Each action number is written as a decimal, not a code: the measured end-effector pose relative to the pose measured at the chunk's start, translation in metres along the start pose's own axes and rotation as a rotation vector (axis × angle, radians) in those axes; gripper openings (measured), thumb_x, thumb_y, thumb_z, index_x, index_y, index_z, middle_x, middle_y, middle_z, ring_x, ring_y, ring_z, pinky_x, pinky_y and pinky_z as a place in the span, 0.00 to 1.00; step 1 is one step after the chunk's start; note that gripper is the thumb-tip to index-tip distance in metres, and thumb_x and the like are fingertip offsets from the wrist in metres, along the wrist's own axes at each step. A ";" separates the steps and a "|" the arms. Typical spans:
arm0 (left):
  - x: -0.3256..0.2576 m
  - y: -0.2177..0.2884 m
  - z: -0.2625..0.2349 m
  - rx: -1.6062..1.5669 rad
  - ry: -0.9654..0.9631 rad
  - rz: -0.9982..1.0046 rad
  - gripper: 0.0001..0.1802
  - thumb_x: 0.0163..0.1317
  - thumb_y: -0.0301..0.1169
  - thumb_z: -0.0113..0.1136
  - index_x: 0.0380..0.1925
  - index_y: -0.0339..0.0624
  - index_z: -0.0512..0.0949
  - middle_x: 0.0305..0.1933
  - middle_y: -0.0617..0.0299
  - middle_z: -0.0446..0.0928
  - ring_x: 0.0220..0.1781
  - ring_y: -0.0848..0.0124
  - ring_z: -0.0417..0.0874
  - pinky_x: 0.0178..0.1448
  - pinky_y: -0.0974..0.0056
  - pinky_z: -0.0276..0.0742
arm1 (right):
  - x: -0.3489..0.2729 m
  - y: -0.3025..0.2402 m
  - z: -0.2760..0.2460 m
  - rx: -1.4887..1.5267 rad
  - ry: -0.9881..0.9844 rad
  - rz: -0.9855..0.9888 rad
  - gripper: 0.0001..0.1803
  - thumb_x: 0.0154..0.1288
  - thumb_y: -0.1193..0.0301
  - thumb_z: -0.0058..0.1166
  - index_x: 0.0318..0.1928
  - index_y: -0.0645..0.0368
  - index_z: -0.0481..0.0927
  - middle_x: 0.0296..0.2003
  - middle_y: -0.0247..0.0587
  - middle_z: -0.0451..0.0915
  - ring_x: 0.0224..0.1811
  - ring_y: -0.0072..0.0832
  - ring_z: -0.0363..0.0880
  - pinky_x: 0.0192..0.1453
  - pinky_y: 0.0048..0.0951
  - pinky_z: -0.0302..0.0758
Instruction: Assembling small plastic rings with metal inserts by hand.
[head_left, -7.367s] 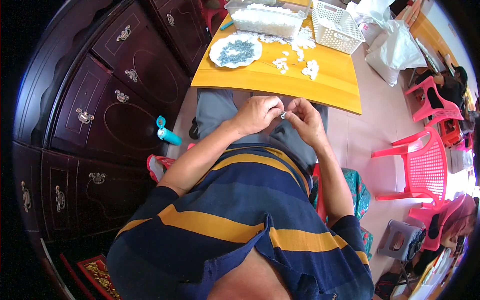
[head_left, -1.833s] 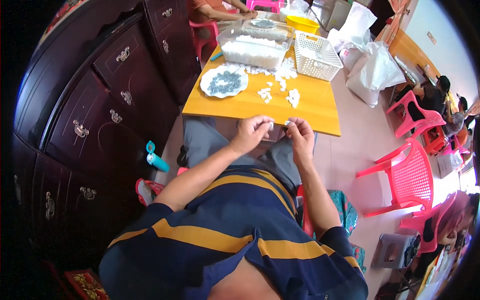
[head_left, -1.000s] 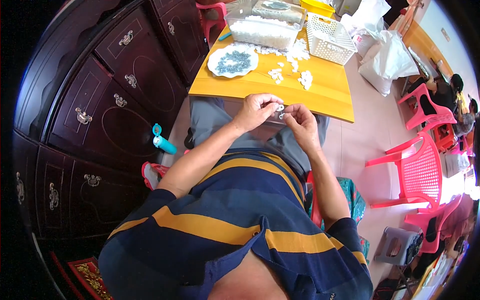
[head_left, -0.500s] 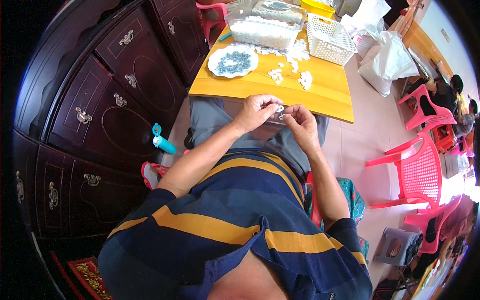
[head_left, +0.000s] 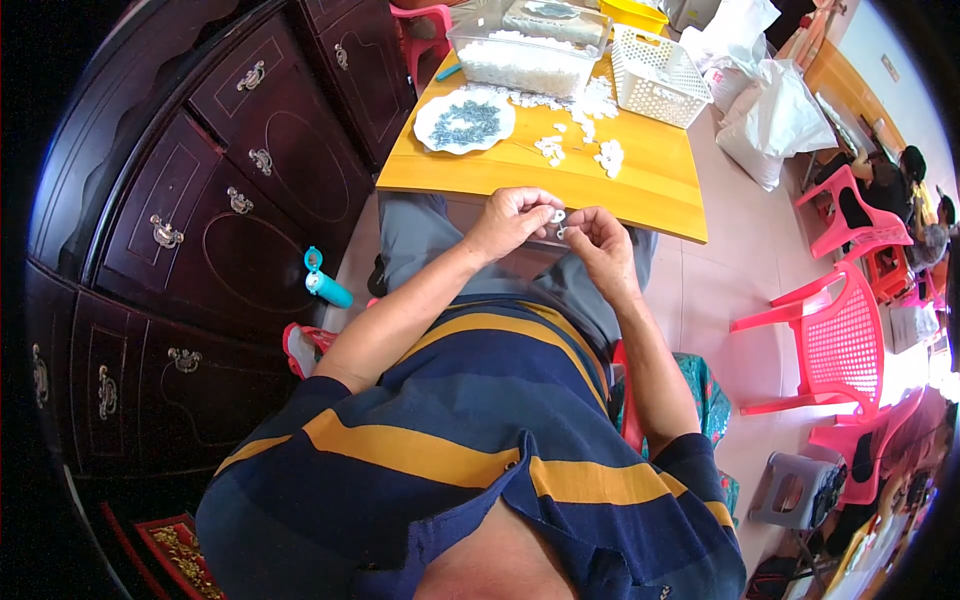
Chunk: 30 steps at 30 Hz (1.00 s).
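My left hand (head_left: pixel 517 222) pinches a small white plastic piece (head_left: pixel 558 216) with a round end, just off the table's near edge. Facing it, my right hand (head_left: pixel 600 245) has thumb and fingers closed on the lower end of what looks like the same white piece or one joined to it; the fingers partly hide it. On the yellow wooden table (head_left: pixel 450 178) stands a scalloped white plate (head_left: pixel 425 128) with many small grey-blue pieces. Small heaps of white pieces (head_left: pixel 609 157) lie nearby on the wood.
Behind the plate stands a clear plastic bin (head_left: pixel 480 68) full of white pieces, beside a cream perforated basket (head_left: pixel 683 105). Dark wooden cabinets (head_left: pixel 215 220) line the left. White sacks (head_left: pixel 775 130) and a pink chair (head_left: pixel 840 340) are at right; a turquoise bottle (head_left: pixel 330 290) is on the floor.
Both hands keep nearly the same place and grip on the white piece. Only a very slight shift of the view shows.
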<state>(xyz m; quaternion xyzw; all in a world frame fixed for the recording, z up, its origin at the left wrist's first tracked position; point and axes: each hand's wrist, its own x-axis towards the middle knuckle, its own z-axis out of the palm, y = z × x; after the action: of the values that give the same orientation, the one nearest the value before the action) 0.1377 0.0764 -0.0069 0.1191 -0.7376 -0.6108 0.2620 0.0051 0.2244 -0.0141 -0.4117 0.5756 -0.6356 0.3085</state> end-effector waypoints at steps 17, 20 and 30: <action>-0.001 0.000 0.002 0.052 -0.005 0.045 0.10 0.71 0.27 0.58 0.46 0.34 0.84 0.36 0.65 0.84 0.31 0.80 0.81 0.37 0.73 0.80 | 0.001 0.006 -0.003 0.055 -0.012 0.008 0.05 0.69 0.79 0.58 0.43 0.62 0.78 0.34 0.25 0.78 0.35 0.11 0.75 0.41 0.15 0.72; -0.002 0.000 0.003 0.032 0.000 0.056 0.10 0.71 0.26 0.58 0.46 0.33 0.84 0.36 0.65 0.83 0.31 0.81 0.81 0.37 0.73 0.80 | 0.002 0.007 -0.003 0.061 -0.013 0.004 0.05 0.69 0.79 0.58 0.43 0.62 0.78 0.35 0.25 0.78 0.35 0.11 0.75 0.41 0.15 0.72; -0.002 -0.003 0.005 0.054 0.009 0.064 0.09 0.70 0.25 0.59 0.46 0.34 0.83 0.36 0.66 0.83 0.32 0.81 0.80 0.38 0.74 0.80 | 0.002 0.008 -0.002 0.075 0.005 0.009 0.05 0.69 0.80 0.58 0.43 0.61 0.78 0.35 0.25 0.78 0.36 0.11 0.75 0.42 0.15 0.73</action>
<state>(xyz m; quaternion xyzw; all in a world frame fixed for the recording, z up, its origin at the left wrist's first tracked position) 0.1360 0.0806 -0.0112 0.1054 -0.7562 -0.5812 0.2815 0.0018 0.2219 -0.0217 -0.3955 0.5542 -0.6563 0.3251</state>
